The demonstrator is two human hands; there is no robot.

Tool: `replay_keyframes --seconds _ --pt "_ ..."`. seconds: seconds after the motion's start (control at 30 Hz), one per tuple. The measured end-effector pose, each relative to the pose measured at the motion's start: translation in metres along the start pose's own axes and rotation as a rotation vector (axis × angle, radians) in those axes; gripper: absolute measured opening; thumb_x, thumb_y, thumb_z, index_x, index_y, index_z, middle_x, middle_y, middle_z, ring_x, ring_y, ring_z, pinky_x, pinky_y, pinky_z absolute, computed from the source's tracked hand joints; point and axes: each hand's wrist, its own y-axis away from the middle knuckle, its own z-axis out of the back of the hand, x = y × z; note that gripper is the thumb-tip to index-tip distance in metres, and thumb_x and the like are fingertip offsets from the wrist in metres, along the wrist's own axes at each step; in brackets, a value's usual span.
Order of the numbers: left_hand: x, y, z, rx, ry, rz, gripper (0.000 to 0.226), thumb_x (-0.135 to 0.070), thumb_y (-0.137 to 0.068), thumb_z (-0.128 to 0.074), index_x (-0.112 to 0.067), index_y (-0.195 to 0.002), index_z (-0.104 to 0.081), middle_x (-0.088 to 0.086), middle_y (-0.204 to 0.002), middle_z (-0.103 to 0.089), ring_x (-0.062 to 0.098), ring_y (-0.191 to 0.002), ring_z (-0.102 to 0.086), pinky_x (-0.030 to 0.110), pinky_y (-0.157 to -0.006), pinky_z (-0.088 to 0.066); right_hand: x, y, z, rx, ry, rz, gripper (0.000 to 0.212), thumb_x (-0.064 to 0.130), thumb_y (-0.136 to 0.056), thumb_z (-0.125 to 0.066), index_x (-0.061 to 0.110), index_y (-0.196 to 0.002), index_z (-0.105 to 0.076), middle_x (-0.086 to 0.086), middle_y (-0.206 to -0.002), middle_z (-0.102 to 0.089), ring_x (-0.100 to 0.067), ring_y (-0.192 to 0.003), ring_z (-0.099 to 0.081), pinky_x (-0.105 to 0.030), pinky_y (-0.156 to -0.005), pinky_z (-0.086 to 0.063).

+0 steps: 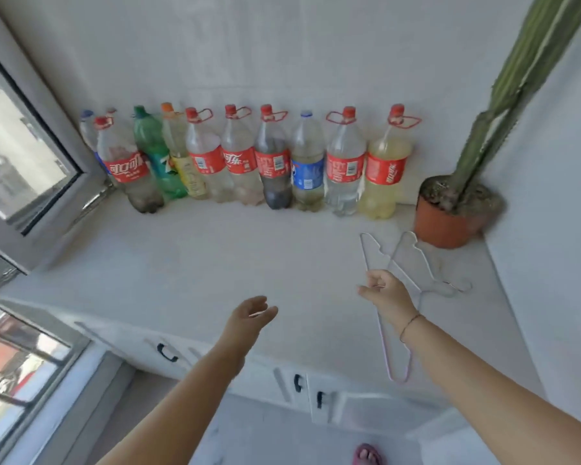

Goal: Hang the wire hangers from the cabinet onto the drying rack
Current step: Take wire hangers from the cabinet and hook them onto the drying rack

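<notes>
At lower right of the frame, the wire hangers [413, 273] lie on the cabinet top [215, 263], none hung yet; no drying rack shows. The right hand [384, 292] hovers over them, fingers curled, grip unclear. The left hand [250, 313] hangs loosely spread, empty.

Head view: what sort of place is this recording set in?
Probably an enclosed home balcony or utility nook: a white cabinet countertop beside an open window, reused soda bottles lined along the tiled wall, and a potted cactus in the corner.
</notes>
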Motion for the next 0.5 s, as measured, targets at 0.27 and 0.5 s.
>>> replay_keyframes --seconds 0.27,0.5 --pt "-0.025 -0.054 -0.135 0.18 -0.024 0.032 0.043 -0.024 -0.087 -0.064 -0.014 -0.127 -0.053 0.001 -0.121 -0.059 0.014 -0.107 -0.054 0.027 -0.091 -0.04 -0.067 -0.047 0.112 -0.228 -0.189 -0.299 0.015 0.015 -0.075 -0.064 0.002 -0.081 -0.064 -0.002 -0.074 -0.048 -0.014 -0.067 -0.041 -0.025 -0.062 -0.031" --pt "-0.029 -0.076 -0.238 0.314 -0.091 0.052 0.038 -0.023 -0.089 -0.06 -0.011 -0.125 -0.055 -0.001 -0.113 -0.059 0.011 -0.1 -0.054 0.02 -0.086 -0.036 -0.093 -0.067 0.131 -0.238 -0.533 -0.5 0.022 0.009 -0.084 -0.055 0.023 -0.071 -0.047 0.0 -0.06 -0.031 -0.008 -0.047 -0.03 -0.022 -0.055 -0.018"
